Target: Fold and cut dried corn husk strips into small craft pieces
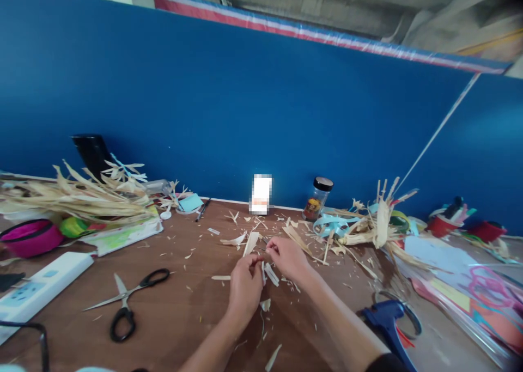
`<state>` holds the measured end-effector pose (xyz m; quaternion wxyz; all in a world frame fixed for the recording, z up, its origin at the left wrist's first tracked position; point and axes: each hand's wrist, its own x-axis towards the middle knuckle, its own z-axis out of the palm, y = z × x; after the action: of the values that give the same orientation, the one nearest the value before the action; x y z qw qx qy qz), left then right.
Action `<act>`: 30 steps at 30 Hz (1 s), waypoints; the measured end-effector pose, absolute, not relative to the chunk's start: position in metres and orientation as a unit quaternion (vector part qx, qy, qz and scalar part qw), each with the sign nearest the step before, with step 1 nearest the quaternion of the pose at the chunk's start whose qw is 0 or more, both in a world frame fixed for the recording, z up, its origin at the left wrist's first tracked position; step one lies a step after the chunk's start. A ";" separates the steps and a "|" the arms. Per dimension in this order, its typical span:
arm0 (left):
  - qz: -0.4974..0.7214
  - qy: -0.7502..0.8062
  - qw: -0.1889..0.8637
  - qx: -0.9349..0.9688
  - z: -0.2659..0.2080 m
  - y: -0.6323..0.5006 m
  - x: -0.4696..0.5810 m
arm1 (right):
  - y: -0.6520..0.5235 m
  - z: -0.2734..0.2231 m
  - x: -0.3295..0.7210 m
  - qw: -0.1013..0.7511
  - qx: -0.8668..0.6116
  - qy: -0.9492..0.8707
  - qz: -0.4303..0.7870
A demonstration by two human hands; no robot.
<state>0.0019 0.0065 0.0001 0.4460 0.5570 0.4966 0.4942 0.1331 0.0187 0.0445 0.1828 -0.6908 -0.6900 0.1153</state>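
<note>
Close together over the middle of the brown table, my left hand (246, 286) and my right hand (288, 258) both have their fingers pinched. Something thin and small seems to be between the fingertips, too fine to name. Just beyond them lies a pale dried husk piece (252, 243), and a white folded strip (271, 274) rests beneath, between the hands. Dried husk scraps are scattered all around. To the left, scissors (124, 296) with black handles lie with blades apart. A blue glue gun (386, 315) sits to the right of my right forearm.
A bundle of dried husks (77, 200) and a white power strip (44, 287) are at left. At the back stand a blurred-out bright panel (261, 194) and a black-lidded jar (317, 199). More husks (382, 222) and a red cup (442, 226) are at right, before a blue partition (245, 99).
</note>
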 end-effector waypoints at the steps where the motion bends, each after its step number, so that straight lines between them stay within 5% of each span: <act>1: 0.490 0.493 0.459 0.553 0.000 0.006 0.003 | 0.028 0.042 0.131 0.186 -0.695 -0.685 0.114; 18: 0.572 0.545 0.321 0.522 0.006 0.010 -0.001 | 0.062 0.032 0.123 0.339 -0.627 -0.652 0.258; 30: 0.517 0.510 0.325 0.607 0.014 0.012 -0.006 | 0.016 0.036 0.132 0.437 -0.546 -0.580 0.418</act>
<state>-0.0061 0.0118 0.0144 0.3247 0.6065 0.5095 0.5168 0.1316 0.0159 0.0356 0.4366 -0.5456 -0.5801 0.4184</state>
